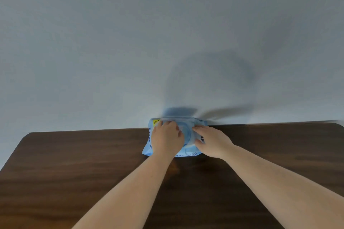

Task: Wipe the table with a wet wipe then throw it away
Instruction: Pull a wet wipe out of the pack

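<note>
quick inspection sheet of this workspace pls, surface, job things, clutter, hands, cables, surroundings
surface: dark brown wood-grain table, rounded far corners, far edge at the wall
job's things: blue wet wipe pack lying at the far edge; no loose wipe seen
clutter: nothing seen
hands: left hand and right hand both rest on top of the pack; grip unclear from blur
cables: nothing seen
surroundings: plain pale grey wall with shadows; no bin in view

Both hands, left hand (166, 136) and right hand (212, 140), rest on wipes pack (186, 132).
</note>
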`<state>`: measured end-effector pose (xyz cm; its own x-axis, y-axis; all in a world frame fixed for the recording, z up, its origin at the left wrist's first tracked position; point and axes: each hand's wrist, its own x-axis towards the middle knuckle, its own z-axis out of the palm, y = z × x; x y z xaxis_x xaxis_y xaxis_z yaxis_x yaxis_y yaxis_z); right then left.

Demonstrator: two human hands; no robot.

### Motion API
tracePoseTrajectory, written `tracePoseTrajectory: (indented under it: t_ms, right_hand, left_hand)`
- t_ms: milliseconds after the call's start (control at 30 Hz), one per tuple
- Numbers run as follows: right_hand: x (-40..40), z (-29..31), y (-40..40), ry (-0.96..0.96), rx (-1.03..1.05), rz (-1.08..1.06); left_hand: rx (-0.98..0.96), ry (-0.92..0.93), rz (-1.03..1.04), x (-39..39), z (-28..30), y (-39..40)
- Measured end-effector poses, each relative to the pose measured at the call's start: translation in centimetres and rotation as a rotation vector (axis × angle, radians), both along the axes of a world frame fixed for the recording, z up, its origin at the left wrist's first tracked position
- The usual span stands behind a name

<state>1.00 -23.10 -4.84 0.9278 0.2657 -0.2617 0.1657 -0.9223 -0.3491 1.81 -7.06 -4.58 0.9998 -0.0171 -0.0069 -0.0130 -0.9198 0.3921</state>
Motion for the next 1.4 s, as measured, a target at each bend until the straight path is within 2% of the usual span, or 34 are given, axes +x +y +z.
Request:
tracePoseTrajectory:
  t_ms: [167,233,333,467,600,633,733,800,967,1033,1133,1200,1233,1333,1400]
  right_hand:
    - [0.9,-0.1,2.3,-0.198,-0.009,0.008]
    - [1.3,-0.5,3.4,-0.165,0.027,-0.003]
    - [1.9,-0.8,4.5,-0.087,0.062,-0.029]
    - [2.4,-0.1,5.3,0.178,0.463,-0.343]
    - [2.3,1.4,4.8,0.345,0.744,-0.480]
    - [2.3,1.6,4.7,0.343,0.739,-0.469]
    - [2.6,0.8,4.5,0.161,0.411,-0.253]
    - [2.7,0.1,4.7,0.091,0.288,-0.145]
    - [2.5,-0.5,5.7,-0.102,0.128,-0.124]
    - [2.3,0.0,6.3,-0.121,0.259,-0.202]
    - [1.9,2.0,7.0,-0.036,0.671,-0.486]
    - [1.8,3.5,6.7,0.027,0.890,-0.586]
    - [1.8,3.9,6.3,0.043,0.879,-0.544]
    - [1.7,3.8,5.5,0.055,0.478,-0.291]
    - [1.6,2.6,5.6,0.045,0.307,-0.232]
  left_hand:
    - [-0.267,0.077,0.122,0.5,0.6,2.3]
    - [-0.377,0.040,0.151,0.3,0.8,3.3]
    - [-0.385,0.079,0.102,0.0,0.7,4.1]
    - [-0.358,0.174,0.051,-0.6,-0.2,3.2]
    - [-0.356,0.070,0.069,-1.0,-0.7,2.6]
    - [-0.351,0.045,0.076,-1.0,-0.6,2.8]
    - [-0.412,0.019,0.207,-0.6,-0.3,3.9]
    - [-0.446,0.015,0.286,-0.4,-0.3,4.8]
    - [-0.483,0.062,0.245,-0.3,-0.3,6.0]
    - [-0.487,0.050,0.235,-0.2,-0.4,6.1]
    - [-0.490,0.051,0.235,-0.3,-0.5,6.3]
    - [-0.475,0.068,0.235,-0.3,-0.4,6.3]
    - [-0.466,0.073,0.236,-0.4,-0.2,6.3]
    - [-0.445,0.083,0.243,-0.6,0.1,6.3]
    - [-0.448,0.092,0.258,-0.6,0.2,6.3]
